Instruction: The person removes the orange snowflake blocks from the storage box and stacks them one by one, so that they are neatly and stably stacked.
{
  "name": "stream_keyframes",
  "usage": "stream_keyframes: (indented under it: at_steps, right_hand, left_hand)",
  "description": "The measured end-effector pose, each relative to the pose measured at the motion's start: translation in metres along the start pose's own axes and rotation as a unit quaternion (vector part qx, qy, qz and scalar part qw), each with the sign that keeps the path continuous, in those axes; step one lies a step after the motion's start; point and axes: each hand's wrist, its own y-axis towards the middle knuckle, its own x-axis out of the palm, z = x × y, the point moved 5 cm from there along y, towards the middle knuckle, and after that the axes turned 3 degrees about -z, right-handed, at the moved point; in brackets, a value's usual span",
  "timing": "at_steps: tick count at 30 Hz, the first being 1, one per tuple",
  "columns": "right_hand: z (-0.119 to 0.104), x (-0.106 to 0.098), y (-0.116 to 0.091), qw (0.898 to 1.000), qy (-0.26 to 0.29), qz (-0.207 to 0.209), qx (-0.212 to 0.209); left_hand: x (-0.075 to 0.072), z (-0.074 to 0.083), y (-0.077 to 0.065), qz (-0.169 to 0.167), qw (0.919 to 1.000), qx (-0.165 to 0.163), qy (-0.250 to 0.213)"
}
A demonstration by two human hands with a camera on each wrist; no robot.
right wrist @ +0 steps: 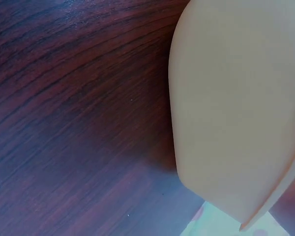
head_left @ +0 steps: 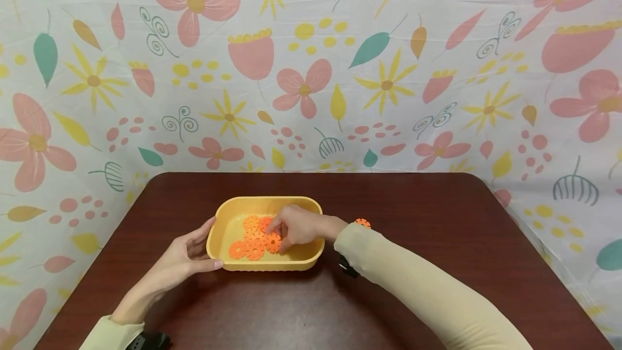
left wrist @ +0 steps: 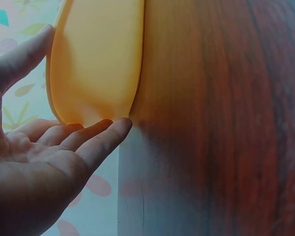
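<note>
The left hand (head_left: 182, 261) grips the left end of a yellow bin (head_left: 264, 267), likely light and rigid, best steadied by its rim. Inside, the right hand (head_left: 302, 226) bends its fingers at orange notched discs (head_left: 255, 241), probably light, stiff and easiest pinched edgewise; whether it grasps one, I cannot tell. Past the bin's right end, a loose disc (head_left: 362, 222) lies on the table (head_left: 418, 209).

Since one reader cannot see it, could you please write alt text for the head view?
A person's right hand reaches into a yellow tray of orange discs while the left hand holds its side. Another disc lies on the dark table, before a flowered backdrop.
</note>
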Motion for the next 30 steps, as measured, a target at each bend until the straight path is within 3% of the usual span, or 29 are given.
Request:
stream_keyframes:
  at_steps: [18,30]
  right_hand:
    - [-0.002,-0.027,-0.034,0.995,0.037,0.085,-0.04]
    - [0.016,-0.054,-0.081,0.987,0.057,0.152,-0.012]
  left_hand:
    - [0.002,-0.001,-0.001,0.001,1.0,0.0,0.002]
    - [0.002,0.001,-0.002,-0.001,1.0,-0.001,-0.001]
